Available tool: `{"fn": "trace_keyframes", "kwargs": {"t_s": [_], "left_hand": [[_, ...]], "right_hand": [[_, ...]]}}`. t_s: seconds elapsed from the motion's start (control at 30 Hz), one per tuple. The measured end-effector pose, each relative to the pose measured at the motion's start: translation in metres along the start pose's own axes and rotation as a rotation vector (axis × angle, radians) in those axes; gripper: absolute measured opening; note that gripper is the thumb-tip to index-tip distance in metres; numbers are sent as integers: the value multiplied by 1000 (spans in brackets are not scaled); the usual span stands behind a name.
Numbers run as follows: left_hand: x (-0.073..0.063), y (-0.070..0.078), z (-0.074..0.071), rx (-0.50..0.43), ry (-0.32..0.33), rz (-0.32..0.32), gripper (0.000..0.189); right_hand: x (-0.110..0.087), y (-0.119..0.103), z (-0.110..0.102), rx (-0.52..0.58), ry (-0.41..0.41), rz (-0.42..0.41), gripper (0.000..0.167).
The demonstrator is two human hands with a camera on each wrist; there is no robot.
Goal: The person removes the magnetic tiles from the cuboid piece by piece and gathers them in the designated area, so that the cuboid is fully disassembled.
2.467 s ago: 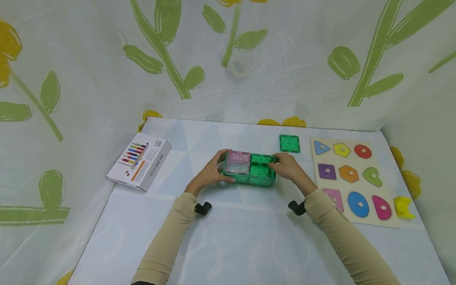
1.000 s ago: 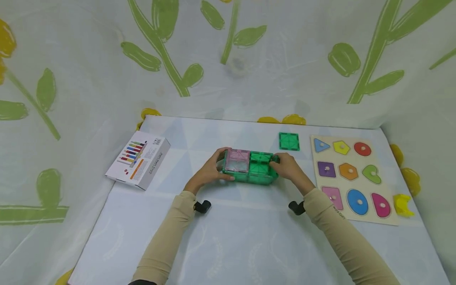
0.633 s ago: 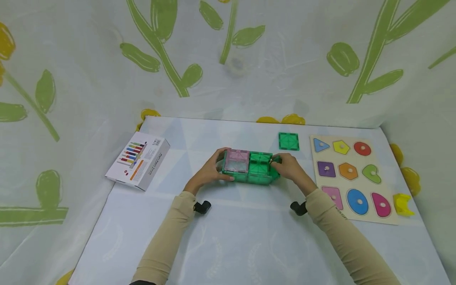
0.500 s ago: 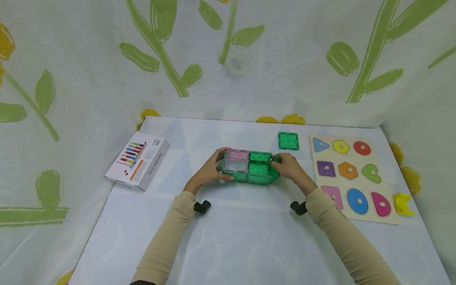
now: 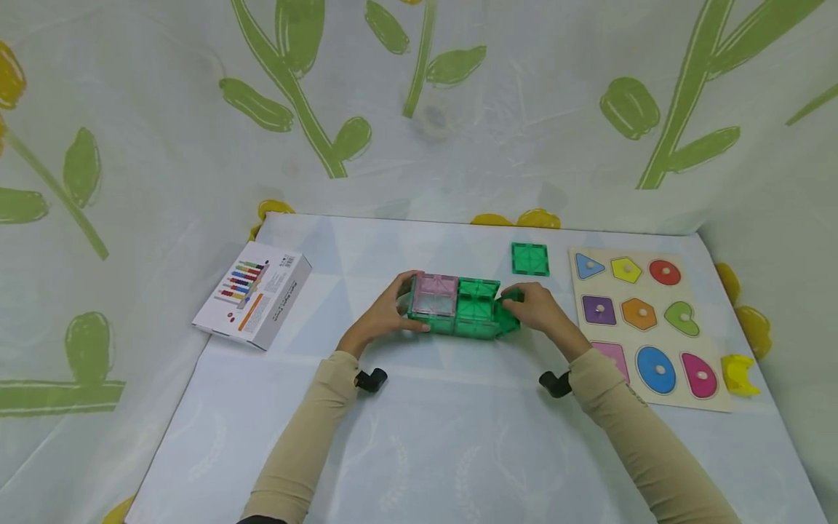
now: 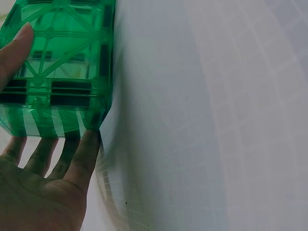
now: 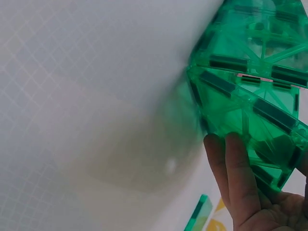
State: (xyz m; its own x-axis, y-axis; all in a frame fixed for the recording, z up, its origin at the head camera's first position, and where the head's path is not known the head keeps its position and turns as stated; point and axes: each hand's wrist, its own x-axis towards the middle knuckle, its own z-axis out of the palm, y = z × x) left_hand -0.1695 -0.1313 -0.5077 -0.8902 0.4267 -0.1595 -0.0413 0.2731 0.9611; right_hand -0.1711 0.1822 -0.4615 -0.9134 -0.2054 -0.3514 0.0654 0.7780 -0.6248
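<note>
A box built of see-through magnetic tiles [image 5: 476, 329] lies in the middle of the table, green on its sides and right top. A pink tile [image 5: 437, 285] and a colourless one show on its left top. My left hand [image 5: 378, 320] grips the box's left end, thumb along the near side; in the left wrist view its fingers [image 6: 82, 161] reach to the end. At the right end, my right hand [image 5: 533, 309] pinches a green magnetic tile [image 7: 255, 108]. That tile slants out from the box, one edge against it.
A loose green tile [image 5: 529, 259] lies behind the right hand. Right of it is a shape puzzle board [image 5: 628, 356], partly under the right sleeve, with a yellow piece [image 5: 740, 375] beside it. A white box [image 5: 255, 295] stands at the left edge.
My right hand has shifted a little to the right, and the green tile in it has swung outward from the box's end. The left hand stays on the box.
</note>
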Motion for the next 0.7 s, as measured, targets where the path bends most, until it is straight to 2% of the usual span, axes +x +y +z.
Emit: {"fn": "trace_keyframes", "kwargs": {"t_s": [0.5, 0.6, 0.7], "left_hand": [[3, 0, -1, 5, -9, -23, 109], [2, 4, -1, 2, -12, -41, 109], [-3, 14, -1, -3, -18, -52, 107]], "right_hand": [[-8, 2, -4, 3, 8, 14, 39], [-9, 3, -5, 0, 6, 13, 39], [-9, 4, -5, -6, 5, 9, 40]]}}
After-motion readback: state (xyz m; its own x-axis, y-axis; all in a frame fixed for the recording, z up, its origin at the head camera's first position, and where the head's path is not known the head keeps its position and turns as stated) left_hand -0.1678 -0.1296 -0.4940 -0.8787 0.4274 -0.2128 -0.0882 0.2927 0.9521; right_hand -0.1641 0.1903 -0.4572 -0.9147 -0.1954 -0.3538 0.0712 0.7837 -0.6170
